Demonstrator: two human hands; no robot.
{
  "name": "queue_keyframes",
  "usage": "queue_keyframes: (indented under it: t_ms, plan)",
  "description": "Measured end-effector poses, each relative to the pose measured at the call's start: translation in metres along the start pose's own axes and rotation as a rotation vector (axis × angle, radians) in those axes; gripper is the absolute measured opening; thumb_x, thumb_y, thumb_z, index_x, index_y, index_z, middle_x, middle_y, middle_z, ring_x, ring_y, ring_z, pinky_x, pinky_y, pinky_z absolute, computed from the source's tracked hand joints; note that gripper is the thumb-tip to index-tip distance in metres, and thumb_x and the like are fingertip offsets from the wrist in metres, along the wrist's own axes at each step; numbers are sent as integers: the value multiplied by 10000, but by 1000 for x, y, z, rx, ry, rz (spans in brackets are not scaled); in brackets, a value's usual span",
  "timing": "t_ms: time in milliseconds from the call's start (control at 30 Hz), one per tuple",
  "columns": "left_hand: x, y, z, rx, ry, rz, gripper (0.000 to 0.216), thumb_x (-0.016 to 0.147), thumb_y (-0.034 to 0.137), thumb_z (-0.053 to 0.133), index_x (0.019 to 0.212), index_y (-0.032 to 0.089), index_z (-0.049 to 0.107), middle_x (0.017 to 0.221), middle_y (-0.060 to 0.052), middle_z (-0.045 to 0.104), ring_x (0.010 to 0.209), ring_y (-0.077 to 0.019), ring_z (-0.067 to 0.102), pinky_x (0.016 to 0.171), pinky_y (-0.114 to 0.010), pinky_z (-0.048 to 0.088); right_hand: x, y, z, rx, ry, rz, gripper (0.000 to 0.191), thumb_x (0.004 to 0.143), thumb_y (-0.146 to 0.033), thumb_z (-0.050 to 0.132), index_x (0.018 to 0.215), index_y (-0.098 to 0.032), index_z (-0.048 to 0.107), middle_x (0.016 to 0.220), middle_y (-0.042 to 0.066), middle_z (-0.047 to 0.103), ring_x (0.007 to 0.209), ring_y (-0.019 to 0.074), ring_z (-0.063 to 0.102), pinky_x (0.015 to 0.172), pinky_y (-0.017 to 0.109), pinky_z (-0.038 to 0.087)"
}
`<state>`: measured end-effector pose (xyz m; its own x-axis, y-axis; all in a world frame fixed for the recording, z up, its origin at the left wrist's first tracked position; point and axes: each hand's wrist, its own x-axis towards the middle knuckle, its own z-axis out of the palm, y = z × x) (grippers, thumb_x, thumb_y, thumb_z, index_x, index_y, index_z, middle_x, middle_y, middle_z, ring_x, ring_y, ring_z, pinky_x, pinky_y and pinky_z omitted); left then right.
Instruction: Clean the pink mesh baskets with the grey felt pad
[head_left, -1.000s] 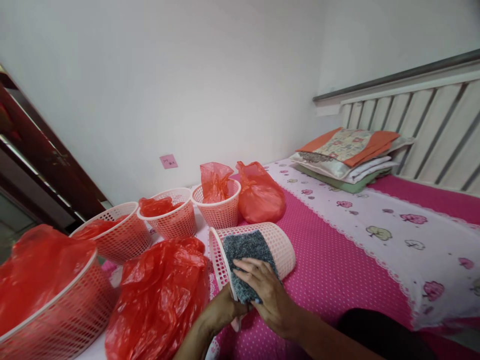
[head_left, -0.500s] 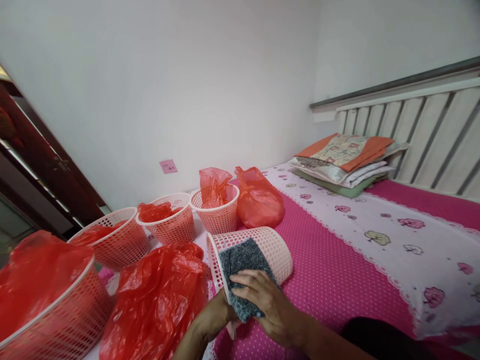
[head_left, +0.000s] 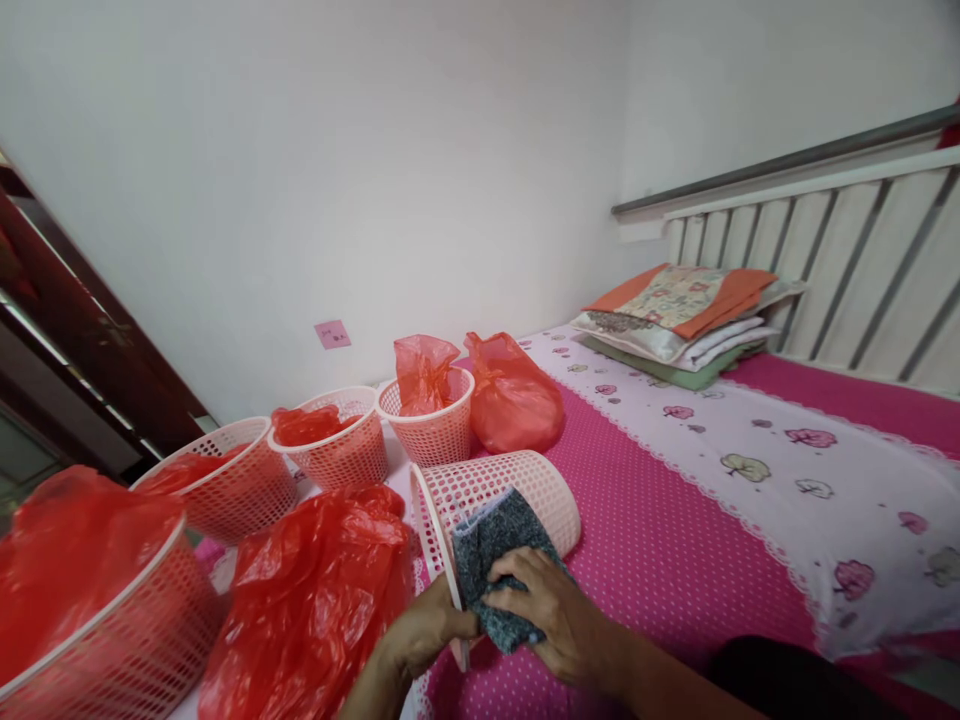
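Note:
A pale pink plastic basket (head_left: 536,490) with a lattice of holes lies on its side on the bed, its mouth facing left. My left hand (head_left: 431,628) grips the near part of its rim, thumb outside and the other fingers partly hidden at the opening. Against the basket's outer wall my right hand (head_left: 544,610) presses a dark grey-green cloth (head_left: 495,540), its fingers bent over the fabric. The cloth covers the near side of the basket just behind the rim. Left of the basket lies a crumpled red plastic bag (head_left: 315,600).
Several pink baskets (head_left: 431,440) holding red plastic bags stand along the left and back. A filled red bag (head_left: 514,400) rests by the wall. Folded pillows and cloths (head_left: 682,315) are stacked at the far right, near a white radiator (head_left: 847,260). A pink note (head_left: 332,334) is on the wall.
My right hand has slid the cloth slightly to the right along the basket, and the cloth's top edge has folded. My left hand's thumb now shows over the rim.

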<state>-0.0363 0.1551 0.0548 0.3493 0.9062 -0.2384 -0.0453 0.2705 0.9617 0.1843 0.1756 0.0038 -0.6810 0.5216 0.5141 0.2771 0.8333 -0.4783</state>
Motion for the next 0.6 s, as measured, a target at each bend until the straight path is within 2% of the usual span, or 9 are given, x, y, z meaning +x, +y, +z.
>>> queue_keyframes:
  t_ms: [67, 133, 200, 267, 367, 433, 500, 600]
  plan:
    - [-3, 4, 1, -82, -53, 12, 512, 557, 175, 908, 1061, 164, 817, 818, 6, 741, 748, -155, 619, 717, -268, 481, -3, 4, 1, -19, -16, 5, 613, 804, -101, 632, 1387, -290, 649, 1393, 78, 609, 1226, 286, 574, 1077, 481, 440]
    - [-4, 9, 4, -157, -73, 38, 564, 627, 289, 966, 1154, 162, 809, 983, -65, 813, 953, -235, 722, 905, -333, 540, -6, 7, 2, -41, -34, 6, 622, 806, -113, 636, 1399, -299, 649, 1387, 80, 615, 1230, 291, 569, 1066, 482, 443]
    - [-2, 12, 8, -209, -39, 73, 568, 714, 390, 962, 1210, 166, 802, 1106, -112, 836, 1116, -292, 744, 1059, -404, 531, -7, 10, 3, -59, -50, 6, 615, 818, -125, 635, 1406, -303, 652, 1391, 84, 623, 1236, 296, 570, 1060, 485, 449]
    - [2, 13, 11, -234, 25, 109, 540, 806, 498, 903, 1217, 162, 806, 1166, -141, 843, 1192, -322, 744, 1141, -458, 509, -8, 12, 3, -71, -67, 13, 620, 806, -114, 635, 1398, -298, 662, 1394, 82, 634, 1237, 297, 577, 1065, 493, 452]
    - [9, 12, 10, -246, 87, 136, 596, 888, 637, 782, 1215, 140, 813, 1225, -177, 837, 1223, -345, 748, 1177, -499, 499, -10, 17, 2, -87, -61, 33, 637, 793, -83, 624, 1396, -286, 664, 1385, 82, 640, 1228, 290, 592, 1082, 499, 465]
    - [12, 11, 7, -251, 103, 121, 618, 874, 651, 789, 1219, 138, 813, 1241, -187, 834, 1197, -344, 762, 1162, -496, 512, -12, 23, 0, -103, -10, 56, 619, 815, -66, 598, 1398, -264, 653, 1388, 97, 633, 1229, 285, 597, 1090, 491, 483]
    - [12, 10, 2, -246, 134, 96, 585, 833, 599, 851, 1198, 144, 818, 1231, -185, 838, 1134, -329, 781, 1127, -472, 532, -14, 30, -3, -122, 73, 84, 599, 818, -45, 570, 1378, -242, 648, 1398, 114, 621, 1251, 288, 596, 1109, 489, 495]
    - [10, 9, -3, -199, 200, 76, 476, 776, 435, 920, 1148, 152, 828, 1161, -155, 855, 999, -275, 787, 1032, -408, 562, -17, 45, -6, -149, 227, 117, 599, 798, -8, 535, 1340, -237, 648, 1409, 120, 612, 1324, 290, 588, 1156, 492, 496]
